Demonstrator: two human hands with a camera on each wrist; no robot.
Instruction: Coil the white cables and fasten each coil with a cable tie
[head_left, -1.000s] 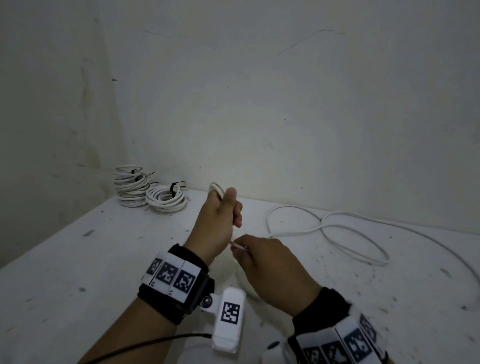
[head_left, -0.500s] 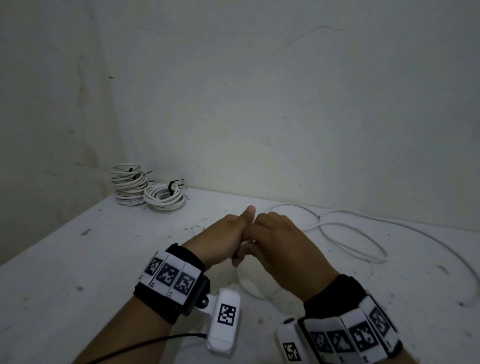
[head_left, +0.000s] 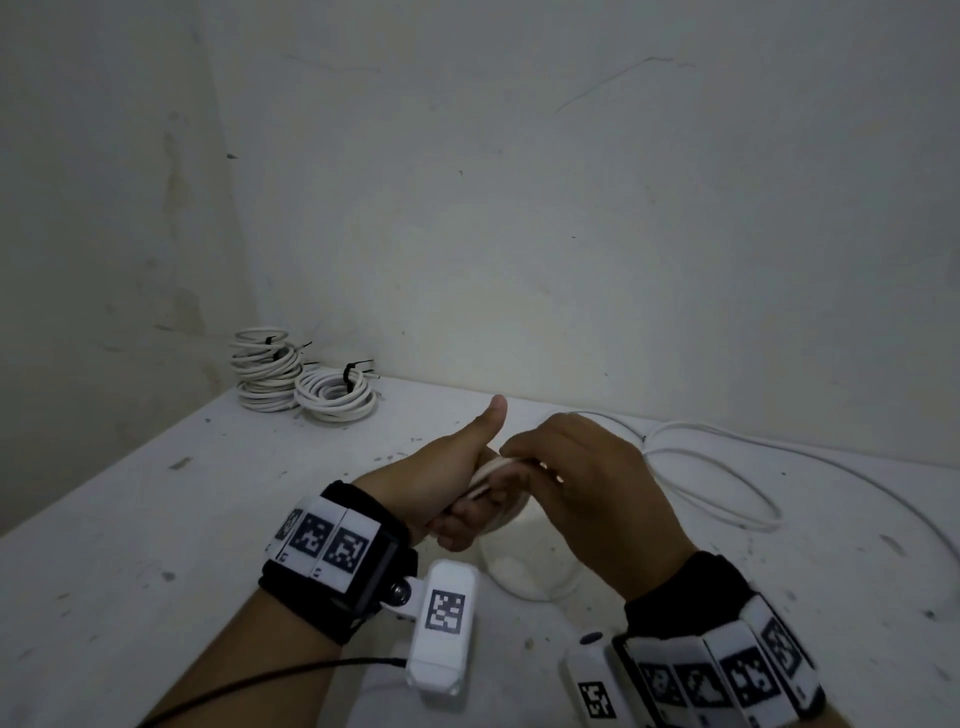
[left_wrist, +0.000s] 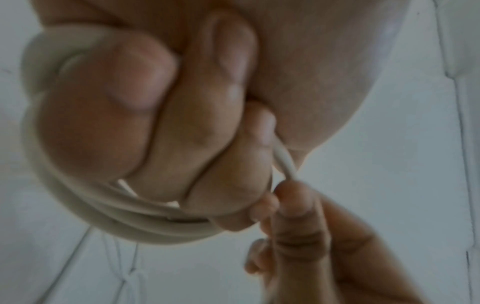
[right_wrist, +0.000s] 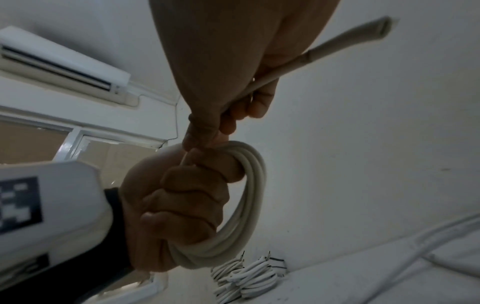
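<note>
**Now both my hands hold the cable**

Looking down from my head, my left hand (head_left: 457, 467) is a fist with the thumb up. White cable (head_left: 491, 470) loops go round its fingers. My right hand (head_left: 582, 488) is just beside it, fingers bent over the cable. More of the cable lies loose on the table (head_left: 156, 519) to the right. Two tied coils (head_left: 306, 379) sit far off in the back left corner, with black ties (head_left: 347, 372) on them.

From my left wrist, my left hand (left_wrist: 161, 115) has its fingers curled tight, and the cable (left_wrist: 109, 197) wraps round them. A bit of cable comes out by my little finger, and my right hand (left_wrist: 298, 226) pinches it there. It is blurry.

From my right wrist, my left hand (right_wrist: 182, 201) grips the loops of cable (right_wrist: 249, 185). My right hand (right_wrist: 221, 72) closes round a straight bit of cable that runs up past my palm. The coils (right_wrist: 246, 279) sit by the wall (right_wrist: 363, 123). An air conditioner (right_wrist: 59, 65) hangs up high.
</note>
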